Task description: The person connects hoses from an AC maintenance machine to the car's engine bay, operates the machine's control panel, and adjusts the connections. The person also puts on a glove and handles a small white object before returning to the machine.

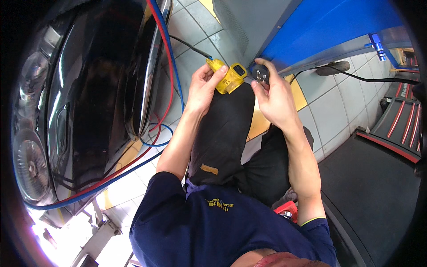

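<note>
My left hand (203, 89) is closed around a yellow extension-cord socket (227, 81), a blocky connector with a dark opening on its raised right part. A dark cable (191, 46) runs from it toward the upper left. In my right hand (276, 99) sits a round black plug (259, 73), gripped between thumb and fingers, its metal prongs showing. Plug and socket are a short gap apart, above my dark-trousered knee (227, 129). A black cord (356, 78) reaches from behind my right hand toward the right edge.
The front of a black car (98, 89) stands at the left, with red and blue hoses (171, 66) draped beside it. Beyond my hands is a blue panel (329, 31). A black-topped, red-edged unit (369, 178) stands at the right.
</note>
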`<act>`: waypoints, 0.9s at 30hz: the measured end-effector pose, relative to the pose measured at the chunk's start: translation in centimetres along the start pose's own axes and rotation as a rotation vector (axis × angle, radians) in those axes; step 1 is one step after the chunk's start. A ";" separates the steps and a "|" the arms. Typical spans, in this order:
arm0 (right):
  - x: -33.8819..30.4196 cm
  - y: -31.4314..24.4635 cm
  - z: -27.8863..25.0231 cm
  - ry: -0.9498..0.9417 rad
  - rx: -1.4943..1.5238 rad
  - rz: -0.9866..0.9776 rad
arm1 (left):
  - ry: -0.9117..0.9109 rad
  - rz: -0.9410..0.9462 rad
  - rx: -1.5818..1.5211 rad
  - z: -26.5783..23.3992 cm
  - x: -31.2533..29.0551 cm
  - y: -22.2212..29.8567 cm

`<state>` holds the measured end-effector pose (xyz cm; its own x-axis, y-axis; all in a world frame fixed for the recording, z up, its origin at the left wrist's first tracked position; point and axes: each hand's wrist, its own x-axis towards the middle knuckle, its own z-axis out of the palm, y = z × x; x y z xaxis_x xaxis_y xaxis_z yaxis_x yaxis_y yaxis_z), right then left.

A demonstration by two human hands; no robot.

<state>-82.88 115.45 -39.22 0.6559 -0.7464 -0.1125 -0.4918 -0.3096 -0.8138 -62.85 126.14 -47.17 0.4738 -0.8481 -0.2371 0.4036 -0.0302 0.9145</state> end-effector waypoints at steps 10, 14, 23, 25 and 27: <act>0.5 0.5 -0.4 -0.008 0.204 -0.036 | 0.008 -0.026 0.041 -0.4 -0.5 0.3; 0.7 -0.1 0.8 0.153 -0.093 -0.161 | 0.025 0.013 0.088 -0.1 -0.5 0.5; 0.3 -0.1 2.2 0.146 -0.216 -0.138 | 0.157 0.067 0.128 0.5 -0.4 -0.5; 0.3 -0.1 2.3 0.150 -0.232 -0.113 | 0.196 0.064 0.062 0.7 -0.3 -0.9; 0.3 -0.1 2.4 0.145 -0.237 -0.108 | 0.198 0.074 0.063 0.9 -0.2 -1.0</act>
<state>-81.24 116.65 -40.51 0.6316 -0.7727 0.0643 -0.5548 -0.5083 -0.6586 -64.03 125.92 -47.71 0.6476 -0.7288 -0.2223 0.3151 -0.0094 0.9490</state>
